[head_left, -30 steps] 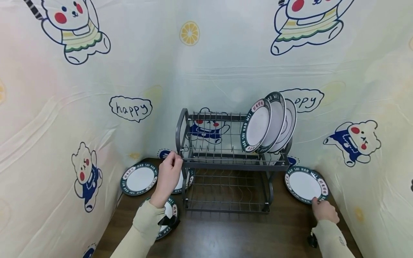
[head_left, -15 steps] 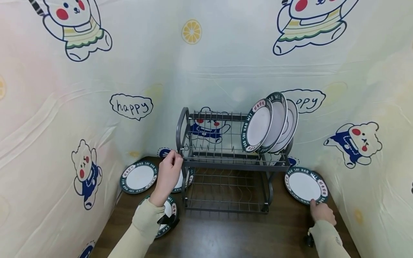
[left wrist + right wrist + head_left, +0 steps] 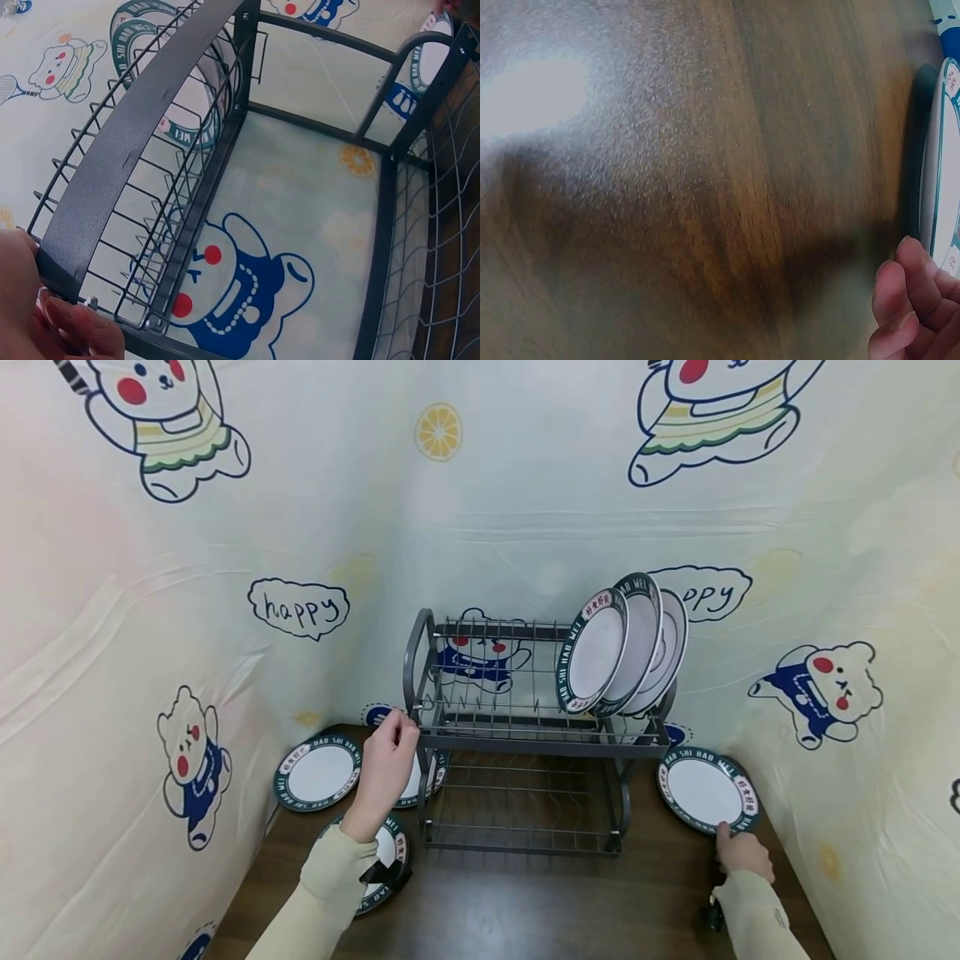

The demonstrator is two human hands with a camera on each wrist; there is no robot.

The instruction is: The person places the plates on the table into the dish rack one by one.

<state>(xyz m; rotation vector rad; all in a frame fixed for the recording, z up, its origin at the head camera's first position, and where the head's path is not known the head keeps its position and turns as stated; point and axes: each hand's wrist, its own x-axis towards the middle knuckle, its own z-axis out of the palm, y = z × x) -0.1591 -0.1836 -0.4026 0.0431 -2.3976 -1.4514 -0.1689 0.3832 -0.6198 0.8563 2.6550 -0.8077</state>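
Observation:
My left hand (image 3: 386, 768) grips the left front corner of a dark two-tier metal dish rack (image 3: 525, 747). In the left wrist view its fingers (image 3: 82, 326) curl around the flat front bar of the rack. On the right, my right hand (image 3: 746, 856) pinches the near rim of a white plate (image 3: 701, 789) with a green lettered border, thumb on top. The right wrist view shows the fingers (image 3: 907, 259) under that rim, the plate (image 3: 940, 172) seen edge-on. Three similar plates (image 3: 596, 652) lean upright at the right end of the upper tier.
More plates lie on the brown wooden table (image 3: 517, 910) at the left: one at the back left (image 3: 318, 774), one partly behind the rack (image 3: 408, 785), and one under the left forearm (image 3: 392, 847). A cartoon-printed cloth (image 3: 525, 543) walls the table at the back and sides.
Both hands keep their places at the rack and the right plate. The head view shifts slightly; the right hand edges slightly left along the plate's near rim.

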